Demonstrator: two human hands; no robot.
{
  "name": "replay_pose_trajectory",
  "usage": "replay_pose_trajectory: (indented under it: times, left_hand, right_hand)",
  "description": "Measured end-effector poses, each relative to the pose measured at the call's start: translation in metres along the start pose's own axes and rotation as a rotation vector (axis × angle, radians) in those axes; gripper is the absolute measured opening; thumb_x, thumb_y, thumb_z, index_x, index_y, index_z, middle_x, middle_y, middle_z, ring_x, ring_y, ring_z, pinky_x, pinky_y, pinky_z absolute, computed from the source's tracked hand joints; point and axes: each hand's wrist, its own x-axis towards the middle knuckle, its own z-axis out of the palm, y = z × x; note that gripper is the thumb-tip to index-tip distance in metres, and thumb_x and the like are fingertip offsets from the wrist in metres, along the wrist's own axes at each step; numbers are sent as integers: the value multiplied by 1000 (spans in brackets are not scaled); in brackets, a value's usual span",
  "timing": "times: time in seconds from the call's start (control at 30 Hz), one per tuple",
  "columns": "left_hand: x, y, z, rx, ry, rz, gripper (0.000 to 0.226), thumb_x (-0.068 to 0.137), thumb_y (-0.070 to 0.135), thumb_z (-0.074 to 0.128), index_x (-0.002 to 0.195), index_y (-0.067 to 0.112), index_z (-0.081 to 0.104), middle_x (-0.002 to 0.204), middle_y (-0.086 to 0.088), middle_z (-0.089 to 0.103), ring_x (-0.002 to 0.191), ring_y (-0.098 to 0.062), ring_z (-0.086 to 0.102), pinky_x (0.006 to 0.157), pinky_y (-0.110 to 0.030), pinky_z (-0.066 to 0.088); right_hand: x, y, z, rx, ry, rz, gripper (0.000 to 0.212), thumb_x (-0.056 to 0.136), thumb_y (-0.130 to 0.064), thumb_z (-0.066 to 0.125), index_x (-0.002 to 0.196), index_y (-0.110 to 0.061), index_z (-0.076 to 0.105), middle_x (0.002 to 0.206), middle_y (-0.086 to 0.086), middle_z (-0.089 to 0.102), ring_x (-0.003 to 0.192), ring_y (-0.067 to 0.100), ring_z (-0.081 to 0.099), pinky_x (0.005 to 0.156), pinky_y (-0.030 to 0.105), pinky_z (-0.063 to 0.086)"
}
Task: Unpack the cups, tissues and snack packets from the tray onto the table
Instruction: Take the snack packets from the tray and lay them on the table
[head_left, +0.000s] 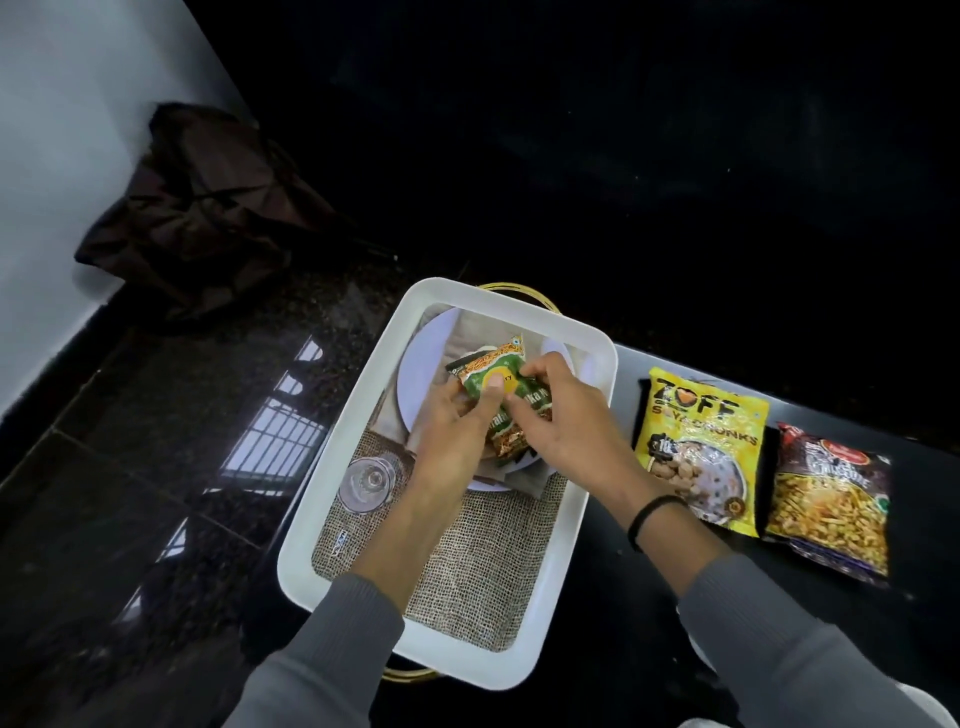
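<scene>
Grey sleeves (332, 654) fill the bottom of the frame, both forearms reaching up into the white tray (332, 512) at centre. And there it is: both hands are on the same packet! The left hand (457, 431) grips the green snack packet (498, 389) from the lower left, thumb pressed flat on the yellow circle on its front. The right hand (561, 421) pinches the packet's right edge with its fingers curled in, a black band (649, 517) round that wrist. The packet sits tilted over the upper half of the tray, above a white plate (421, 384) and some beige tissues (467, 332); whether it is lifted clear of them or touching them cannot be told.

Lower in the tray, a burlap mat (483, 571) covers the floor, and a clear glass cup (366, 480) lies at the tray's left side, just beside the left wrist. A gold rim (524, 293) peeks out behind the tray's upper edge and again below its lower edge.

Over to the right of the frame, two packets lie flat on the dark table (649, 623), outside the tray: a yellow Zoff soya chunks packet (701, 447), and touching its right side a dark packet (826, 504) showing yellow sticks.

Upper left, a dark crumpled bag (208, 208) slumps against a pale wall (62, 156), on a glossy dark floor (156, 415) reflecting a barred window.
</scene>
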Motion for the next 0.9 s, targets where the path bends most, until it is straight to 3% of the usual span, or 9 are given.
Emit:
replay_pose_trajectory:
  times: [0.07,0.13,0.2,0.33,0.47,0.57,0.67,0.8,0.9]
  left_hand:
    - [-2,1,-2,-17,-16,-35,17,95,32,69,111,31,62,105,1,77,98,-19,76,82,-44,63]
    - [-5,2,-4,-48,-52,-79,29,94,29,71,120,22,62,118,-7,74,108,-25,72,93,-52,58]
    - [-10,1,-6,-124,-103,-102,39,92,26,73,127,16,59,123,-10,73,110,-29,72,96,-52,57]
    - [-21,0,-5,-173,-186,-44,45,87,20,76,128,23,56,118,-4,76,111,-27,72,95,-49,57]
    - [-33,8,5,-129,-290,30,58,77,15,80,129,23,55,122,-5,75,116,-26,70,96,-46,57]
    - [-42,13,23,-46,-322,50,55,80,16,81,129,27,57,117,-3,76,113,-26,71,93,-46,58]
    - [-51,19,49,36,-326,69,43,86,24,78,125,28,61,110,-2,79,109,-13,72,91,-32,54]
    - [-67,18,100,138,-352,88,34,92,31,72,123,17,69,111,-2,78,110,-16,72,100,-35,53]
    - [-83,11,142,258,-407,104,27,96,34,67,120,22,71,106,6,79,102,-7,73,92,-30,55]
  right_hand:
    - [-3,1,1,137,13,54,40,96,-41,66,128,-26,49,116,-9,59,83,-14,53,67,7,47]
    - [-7,3,-2,305,12,99,48,88,-32,77,127,-28,49,125,-7,60,97,-7,58,86,25,57]
    - [-13,5,-6,414,14,119,60,80,-26,85,128,-28,49,126,-7,61,108,2,60,96,35,56]
    - [-26,12,-19,610,16,167,75,70,-19,93,130,-29,51,125,-7,66,114,12,66,94,36,57]
    - [-42,23,-34,656,-2,132,55,68,-15,94,111,-30,63,103,-11,78,93,0,74,78,20,60]
    - [-57,30,-49,695,39,142,58,67,-23,95,119,-24,67,110,-8,78,103,6,73,90,28,59]
    - [-74,41,-65,724,91,192,62,69,-39,93,123,-22,67,117,-8,76,114,8,68,99,32,53]
    - [-106,61,-93,742,180,261,43,80,-57,80,112,-30,71,111,-20,75,112,-4,64,92,28,51]
    - [-132,83,-119,748,287,330,49,84,-57,76,119,-24,70,117,-6,76,115,11,67,101,32,51]
